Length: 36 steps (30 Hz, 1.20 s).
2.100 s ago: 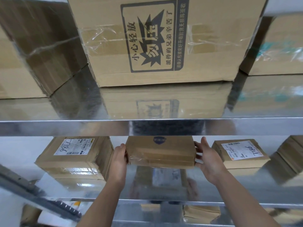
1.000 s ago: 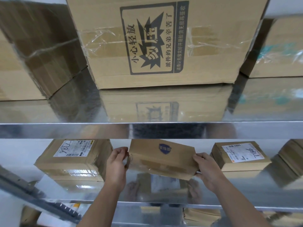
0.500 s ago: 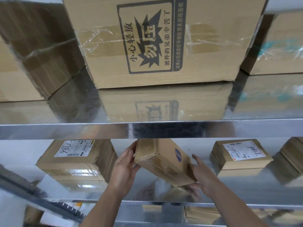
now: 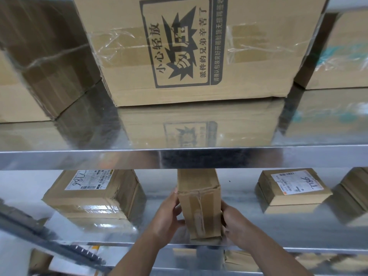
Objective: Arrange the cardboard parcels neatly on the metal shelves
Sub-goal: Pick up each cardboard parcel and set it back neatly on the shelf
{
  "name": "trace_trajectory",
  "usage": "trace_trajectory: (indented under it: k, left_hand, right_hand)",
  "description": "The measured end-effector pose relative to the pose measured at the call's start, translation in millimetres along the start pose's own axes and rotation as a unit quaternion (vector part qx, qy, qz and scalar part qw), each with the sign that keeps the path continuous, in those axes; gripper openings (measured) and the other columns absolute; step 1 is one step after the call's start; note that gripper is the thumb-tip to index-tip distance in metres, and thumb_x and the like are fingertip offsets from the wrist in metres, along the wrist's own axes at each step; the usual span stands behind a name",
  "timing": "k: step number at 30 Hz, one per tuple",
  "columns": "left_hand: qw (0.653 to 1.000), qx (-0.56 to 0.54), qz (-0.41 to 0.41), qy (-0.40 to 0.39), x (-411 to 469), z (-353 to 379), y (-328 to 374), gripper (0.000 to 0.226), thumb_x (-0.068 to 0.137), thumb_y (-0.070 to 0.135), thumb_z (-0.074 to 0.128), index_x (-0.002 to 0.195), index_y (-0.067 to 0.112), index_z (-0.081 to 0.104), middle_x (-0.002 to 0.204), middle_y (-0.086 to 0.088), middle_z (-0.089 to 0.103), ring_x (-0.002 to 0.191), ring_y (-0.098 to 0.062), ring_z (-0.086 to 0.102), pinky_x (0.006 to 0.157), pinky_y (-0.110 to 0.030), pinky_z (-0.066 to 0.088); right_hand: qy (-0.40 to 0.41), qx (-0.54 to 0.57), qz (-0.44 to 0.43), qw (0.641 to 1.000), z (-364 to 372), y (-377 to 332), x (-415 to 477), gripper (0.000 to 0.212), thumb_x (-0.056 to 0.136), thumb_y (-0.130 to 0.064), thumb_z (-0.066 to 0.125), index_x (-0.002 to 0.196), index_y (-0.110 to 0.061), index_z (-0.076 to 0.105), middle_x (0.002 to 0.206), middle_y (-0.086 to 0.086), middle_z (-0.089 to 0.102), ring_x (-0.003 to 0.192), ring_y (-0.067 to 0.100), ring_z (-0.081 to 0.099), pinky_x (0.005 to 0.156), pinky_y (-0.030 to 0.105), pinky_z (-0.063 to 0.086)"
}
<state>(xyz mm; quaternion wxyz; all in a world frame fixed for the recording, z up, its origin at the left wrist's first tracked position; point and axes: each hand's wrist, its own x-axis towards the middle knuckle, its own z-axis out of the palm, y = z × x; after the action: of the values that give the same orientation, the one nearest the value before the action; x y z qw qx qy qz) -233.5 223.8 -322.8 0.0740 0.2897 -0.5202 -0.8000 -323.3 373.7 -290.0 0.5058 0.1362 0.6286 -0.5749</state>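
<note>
Brown taped parcel [image 4: 199, 208]: held at the middle of the lower metal shelf [image 4: 278, 232], standing on end with a narrow taped face toward me. Its top is hidden behind the front lip of the upper shelf [image 4: 79, 158]. Its bottom end sits right at the lower shelf's front edge; I can't tell if it touches the metal.

Left hand [image 4: 167, 214]: clasps the parcel's left side, fingers reaching up along the edge, thumb bent in against the near face. The forearm comes up from the bottom centre.

Right hand [image 4: 237, 226]: wrapped round the lower right edge, low on the box. Its fingertips go behind the cardboard, out of my sight. Both hands have a hold on the parcel and pinch it between them.

Room: bare reflective shelf lies on both sides of the held box. To the left, a labelled parcel [image 4: 93, 194], near but apart from the left hand. To the right, a flatter labelled parcel [image 4: 292, 190], well apart. Another brown box [image 4: 356, 186] is cut off at the far right edge.

Above: a large printed carton [image 4: 199, 52] stands on the upper shelf, set back from the lip. A taped carton [image 4: 39, 66] stands to its left and another [image 4: 342, 56] to its right. The gap between the two shelves is low.
</note>
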Motion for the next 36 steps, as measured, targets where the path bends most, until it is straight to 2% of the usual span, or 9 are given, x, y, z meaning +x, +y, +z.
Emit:
trace_trajectory:
  k: [9,15,18,21,23,27,30,33,36]
  left_hand:
    - [0.998,0.044,0.003,-0.037,6.4,-9.9,0.5,0.084,0.074,0.075,0.065,0.142,0.027,0.057,0.144,-0.007,0.058,0.14,-0.033,0.046,0.108,-0.064,0.044]
    - [0.999,0.035,0.008,-0.034,11.3,-11.0,-0.8,0.081,0.077,0.073,0.065,0.142,0.026,0.058,0.143,-0.007,0.06,0.14,-0.031,0.047,0.11,-0.062,0.043]
    - [0.999,0.027,0.016,-0.037,13.4,-10.2,-2.6,0.066,0.088,0.061,0.062,0.139,0.021,0.06,0.133,-0.003,0.068,0.134,-0.027,0.053,0.109,-0.051,0.047]
    - [0.998,0.047,0.035,-0.033,15.9,-12.9,-5.3,0.062,0.088,0.057,0.057,0.131,0.012,0.064,0.125,-0.004,0.072,0.13,-0.029,0.057,0.115,-0.048,0.042]
    - [0.995,0.081,0.052,-0.026,14.9,-14.6,-3.0,0.072,0.085,0.069,0.063,0.13,0.014,0.065,0.13,0.0,0.07,0.134,-0.027,0.055,0.119,-0.049,0.037]
    - [0.985,0.146,0.055,-0.068,15.5,-20.8,4.5,0.099,0.068,0.087,0.064,0.147,0.029,0.053,0.144,0.01,0.059,0.137,-0.014,0.051,0.119,-0.047,0.036]
    - [0.986,0.138,0.04,-0.088,14.3,-17.6,12.4,0.074,0.09,0.065,0.054,0.151,0.023,0.048,0.143,-0.002,0.061,0.135,-0.025,0.054,0.117,-0.051,0.036]
    - [0.985,0.134,0.048,-0.102,10.5,-12.1,18.0,0.06,0.099,0.057,0.047,0.151,0.027,0.047,0.147,-0.003,0.057,0.139,-0.025,0.05,0.118,-0.053,0.033]
    - [0.982,0.141,0.057,-0.108,9.3,-10.3,14.2,0.06,0.099,0.056,0.049,0.15,0.023,0.047,0.146,-0.004,0.058,0.138,-0.025,0.051,0.119,-0.055,0.032]
  right_hand:
    - [0.005,0.062,0.0,0.998,-2.8,8.3,19.3,0.064,0.111,-0.037,0.037,0.081,-0.006,0.084,0.095,0.02,0.078,0.104,0.039,0.069,0.104,0.057,0.05]
    - [-0.004,0.074,0.002,0.997,-4.1,7.6,25.0,0.06,0.109,-0.041,0.04,0.085,-0.007,0.084,0.099,0.019,0.078,0.109,0.04,0.068,0.107,0.057,0.048]
    - [-0.018,0.048,-0.027,0.998,-6.6,4.7,25.3,0.043,0.101,-0.044,0.057,0.098,-0.01,0.084,0.119,0.016,0.075,0.115,0.036,0.067,0.11,0.053,0.048]
    - [-0.018,-0.017,-0.071,0.997,-13.0,2.9,22.7,0.027,0.103,-0.024,0.055,0.091,-0.011,0.075,0.087,0.006,0.079,0.082,0.019,0.074,0.08,0.034,0.058]
    - [-0.006,-0.062,-0.094,0.994,-18.0,-1.1,25.7,0.029,0.105,-0.016,0.048,0.087,-0.013,0.071,0.069,0.001,0.074,0.073,0.018,0.067,0.069,0.03,0.049]
    - [-0.018,-0.022,-0.166,0.986,-26.9,-9.0,25.5,0.027,0.103,-0.009,0.053,0.086,-0.011,0.073,0.083,0.014,0.07,0.077,0.026,0.064,0.073,0.034,0.049]
    - [-0.045,-0.033,-0.186,0.981,-22.7,-12.6,25.1,0.027,0.107,-0.019,0.051,0.108,-0.02,0.078,0.101,0.017,0.074,0.094,0.033,0.069,0.086,0.04,0.056]
    - [-0.012,-0.05,-0.207,0.977,-17.9,-13.3,26.5,0.025,0.108,-0.028,0.05,0.126,-0.032,0.068,0.104,0.001,0.079,0.099,0.018,0.074,0.071,0.024,0.057]
    - [-0.006,-0.038,-0.202,0.979,-15.0,-13.4,21.8,0.03,0.107,-0.039,0.049,0.127,-0.028,0.069,0.106,0.001,0.078,0.103,0.019,0.073,0.078,0.029,0.06]
